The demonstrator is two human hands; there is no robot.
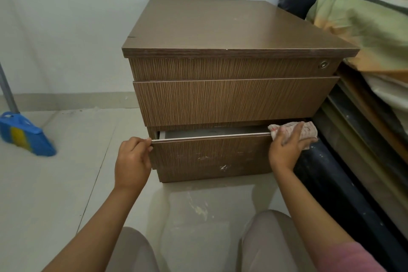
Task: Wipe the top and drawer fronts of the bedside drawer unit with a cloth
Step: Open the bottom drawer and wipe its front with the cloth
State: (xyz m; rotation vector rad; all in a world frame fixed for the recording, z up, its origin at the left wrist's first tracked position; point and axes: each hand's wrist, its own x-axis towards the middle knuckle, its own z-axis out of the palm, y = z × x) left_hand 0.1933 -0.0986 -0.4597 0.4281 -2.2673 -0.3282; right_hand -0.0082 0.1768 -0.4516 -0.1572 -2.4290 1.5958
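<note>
Cloth (295, 131) lengthwise along bottom drawer (212, 157) rim — right hand (287, 148) fingers curled gripping, left hand (132, 159) fingers curled on corner.

blue broom (26, 133), striped bedding (366, 28) — right

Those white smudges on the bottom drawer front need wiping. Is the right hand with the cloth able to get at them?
Probably yes. The right hand grips the cloth at that bottom drawer's top right corner; the white smudges lie bare just left, nothing between.
</note>
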